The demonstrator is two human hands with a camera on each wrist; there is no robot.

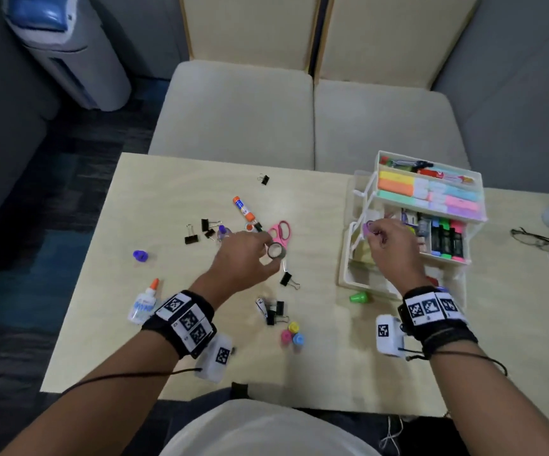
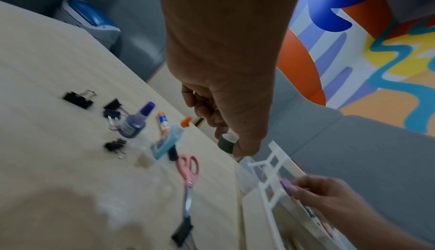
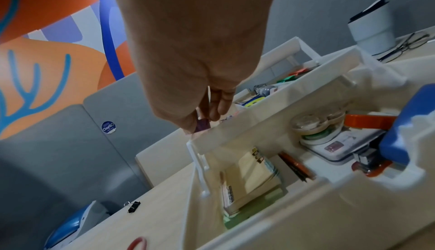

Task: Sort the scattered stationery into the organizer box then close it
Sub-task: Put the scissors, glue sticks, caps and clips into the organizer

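The white tiered organizer box (image 1: 358,205) stands open at the table's right, its trays holding highlighters and sticky notes. My right hand (image 1: 373,230) pinches a small purple piece (image 1: 367,228) over the left end of the middle tray; the right wrist view shows that piece (image 3: 202,125) at the tray rim. My left hand (image 1: 268,255) holds a dark tape roll (image 1: 275,251) above the pink scissors (image 1: 280,232). A glue stick (image 1: 243,209), a glue bottle (image 1: 143,304), several black binder clips (image 1: 191,237) and small coloured caps (image 1: 292,334) lie scattered on the table.
A green cap (image 1: 358,297) lies by the organizer's near corner, and a purple cap (image 1: 140,255) at the left. Glasses (image 1: 538,240) rest at the far right beside a white cup (image 3: 372,30). Beige seat cushions (image 1: 233,113) sit beyond the table.
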